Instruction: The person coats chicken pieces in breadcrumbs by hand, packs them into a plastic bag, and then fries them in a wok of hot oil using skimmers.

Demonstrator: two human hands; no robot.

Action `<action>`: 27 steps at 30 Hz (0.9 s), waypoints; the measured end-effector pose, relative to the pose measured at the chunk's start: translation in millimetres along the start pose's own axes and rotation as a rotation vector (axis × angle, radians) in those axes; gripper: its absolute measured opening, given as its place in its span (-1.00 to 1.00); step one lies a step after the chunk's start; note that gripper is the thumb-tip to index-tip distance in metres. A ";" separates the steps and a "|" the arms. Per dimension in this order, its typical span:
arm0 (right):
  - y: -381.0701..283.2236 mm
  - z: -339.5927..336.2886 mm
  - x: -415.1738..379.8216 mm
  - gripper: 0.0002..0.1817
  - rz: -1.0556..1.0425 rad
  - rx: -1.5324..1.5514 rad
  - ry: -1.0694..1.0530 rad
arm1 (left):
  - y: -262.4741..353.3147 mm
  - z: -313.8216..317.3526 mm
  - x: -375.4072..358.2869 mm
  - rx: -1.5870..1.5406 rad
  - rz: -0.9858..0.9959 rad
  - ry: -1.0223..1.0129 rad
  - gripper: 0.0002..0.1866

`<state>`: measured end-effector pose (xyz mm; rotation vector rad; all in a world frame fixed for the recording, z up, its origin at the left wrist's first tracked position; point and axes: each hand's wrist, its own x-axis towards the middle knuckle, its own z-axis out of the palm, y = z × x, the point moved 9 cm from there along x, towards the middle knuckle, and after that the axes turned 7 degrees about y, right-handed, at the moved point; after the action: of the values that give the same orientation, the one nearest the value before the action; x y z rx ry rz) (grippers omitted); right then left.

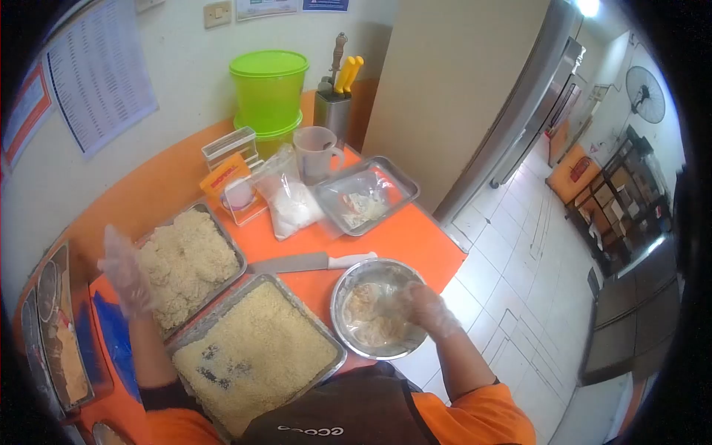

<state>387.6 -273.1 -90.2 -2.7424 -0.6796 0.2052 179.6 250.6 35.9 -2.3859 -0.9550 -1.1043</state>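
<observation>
My left hand [127, 271], in a clear plastic glove, is raised at the left side of a metal tray of breaded pieces [191, 248]. Its fingers are stretched out and hold nothing. In a similar glove, my right hand [421, 308] reaches into a steel bowl [343, 326]. Pale, wet pieces [363, 304] lie in cloudy liquid there; the fingers blur into them, and I cannot tell whether they grip one. A second tray of crumbs [259, 348] is right in front of me, with a dark bare patch showing. Behind it lies a large knife [297, 262] with a white handle.
Farther back on the orange table [400, 248] are a bag of white powder [289, 204], a plastic jug [315, 152], a tray with a plastic bag [386, 174], green tubs [268, 81] and a knife block [331, 115]. Blue plastic [115, 341] lies at the left.
</observation>
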 end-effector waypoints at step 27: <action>-73.9 39.2 8.0 -0.59 -0.492 -0.294 -0.526 | -60.6 -56.7 -373.1 -0.126 -0.658 -0.354 -0.71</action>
<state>354.5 -197.0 -103.4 -2.6796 -1.6061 0.7755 -69.0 101.5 -213.1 -2.4784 -1.9427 -0.9642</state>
